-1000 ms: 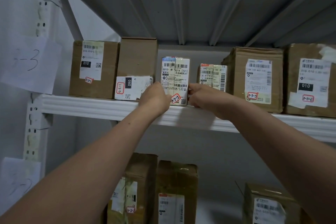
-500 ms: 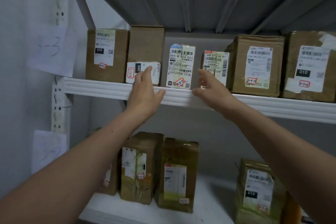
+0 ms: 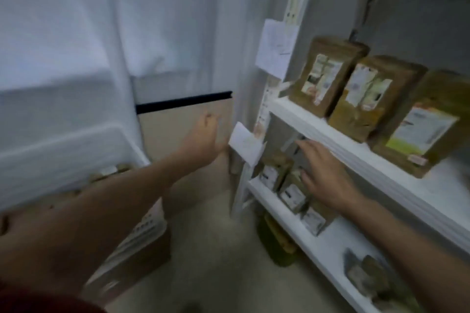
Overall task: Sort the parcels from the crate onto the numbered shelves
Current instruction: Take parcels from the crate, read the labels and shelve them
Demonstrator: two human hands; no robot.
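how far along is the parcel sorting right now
Done: labelled brown parcels stand on the upper shelf and smaller ones on the shelf below. In hand: nothing; the left hand and right hand are both open and empty. Left: what look like more parcels lie in the white crate, though blur hides how many.

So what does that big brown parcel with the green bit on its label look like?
The parcel is a brown cardboard box, blurred in this picture. Its front carries a white label with an orange strip on top and a green corner below; the print is too blurred to read. A small reddish sticker sits near its bottom edge. It stands on the white shelf, nearest the camera of three in that row, close against the next parcel.
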